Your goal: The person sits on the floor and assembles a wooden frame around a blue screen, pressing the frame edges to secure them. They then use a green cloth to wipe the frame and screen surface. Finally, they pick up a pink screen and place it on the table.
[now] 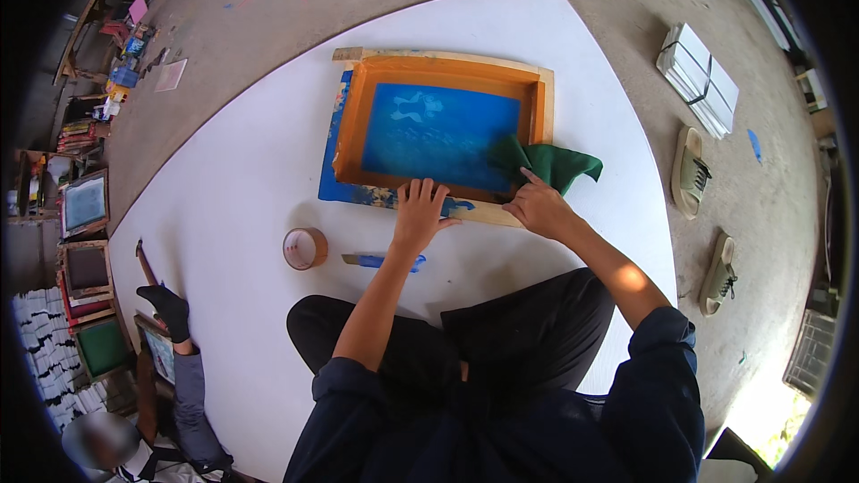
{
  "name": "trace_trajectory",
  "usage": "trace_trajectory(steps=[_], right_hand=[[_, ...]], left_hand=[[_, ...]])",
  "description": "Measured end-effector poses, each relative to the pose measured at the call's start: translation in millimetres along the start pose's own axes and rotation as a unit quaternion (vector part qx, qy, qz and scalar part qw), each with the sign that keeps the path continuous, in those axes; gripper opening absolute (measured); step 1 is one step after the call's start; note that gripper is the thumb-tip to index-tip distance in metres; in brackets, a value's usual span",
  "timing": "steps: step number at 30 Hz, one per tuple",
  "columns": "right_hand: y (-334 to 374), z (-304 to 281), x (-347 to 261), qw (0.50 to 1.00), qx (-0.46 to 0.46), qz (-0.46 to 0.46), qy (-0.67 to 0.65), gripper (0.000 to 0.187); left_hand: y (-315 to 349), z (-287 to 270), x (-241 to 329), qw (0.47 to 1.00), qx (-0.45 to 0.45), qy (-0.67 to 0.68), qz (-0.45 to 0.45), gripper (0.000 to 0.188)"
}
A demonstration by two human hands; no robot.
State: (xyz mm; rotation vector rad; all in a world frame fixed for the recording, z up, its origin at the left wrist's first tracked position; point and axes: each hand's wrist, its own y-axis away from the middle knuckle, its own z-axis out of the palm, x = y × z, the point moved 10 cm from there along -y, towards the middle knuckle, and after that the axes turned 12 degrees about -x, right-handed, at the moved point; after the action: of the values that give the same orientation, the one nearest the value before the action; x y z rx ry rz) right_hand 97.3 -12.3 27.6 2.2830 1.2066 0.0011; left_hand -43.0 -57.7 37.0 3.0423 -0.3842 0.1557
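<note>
A silk-screen printing frame [543,94] lies on the white table in front of me, its inner walls covered in brown tape. Blue mesh [447,130] fills it, with a pale fish-like shape near the far left. My left hand [419,210] grips the near rim, fingers over the edge and thumb out to the right. At the near right corner, my right hand [541,206] is closed on a green cloth [562,166], index finger stretched along it. Part of the cloth lies on the mesh and part hangs over the frame's right side.
Nearer me on the table [242,161] are a roll of brown tape [305,249] and a blue utility knife [380,261]. Another person [192,394] sits at the lower left. On the floor at right are a strapped white stack [700,80] and shoes [691,172]. Frames [85,206] line the left.
</note>
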Motion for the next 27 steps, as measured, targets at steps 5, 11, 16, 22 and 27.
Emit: trace_trajectory(steps=[5, 11, 16, 22, 27], right_hand=[[17, -24, 3, 0.976, 0.165, -0.09, 0.108, 0.032], [12, -7, 4, 0.983, 0.175, -0.048, -0.017, 0.024], [-4, 1, -8, 0.994, 0.012, -0.083, 0.075, 0.014], [9, 0, 15, 0.99, 0.12, -0.078, 0.008, 0.01], [-16, -8, 7, 0.996, 0.051, 0.056, 0.043, 0.011]], left_hand=[[-2, 0, 0, 1.0, -0.001, 0.013, 0.002, 0.058], [0, -1, 2, 1.0, 0.0, 0.008, -0.005, 0.058], [2, -4, 2, 1.0, 0.007, 0.001, -0.013, 0.058], [-1, -4, 4, 1.0, 0.015, 0.017, -0.003, 0.058], [3, 1, 0, 1.0, -0.007, 0.022, -0.016, 0.058]])
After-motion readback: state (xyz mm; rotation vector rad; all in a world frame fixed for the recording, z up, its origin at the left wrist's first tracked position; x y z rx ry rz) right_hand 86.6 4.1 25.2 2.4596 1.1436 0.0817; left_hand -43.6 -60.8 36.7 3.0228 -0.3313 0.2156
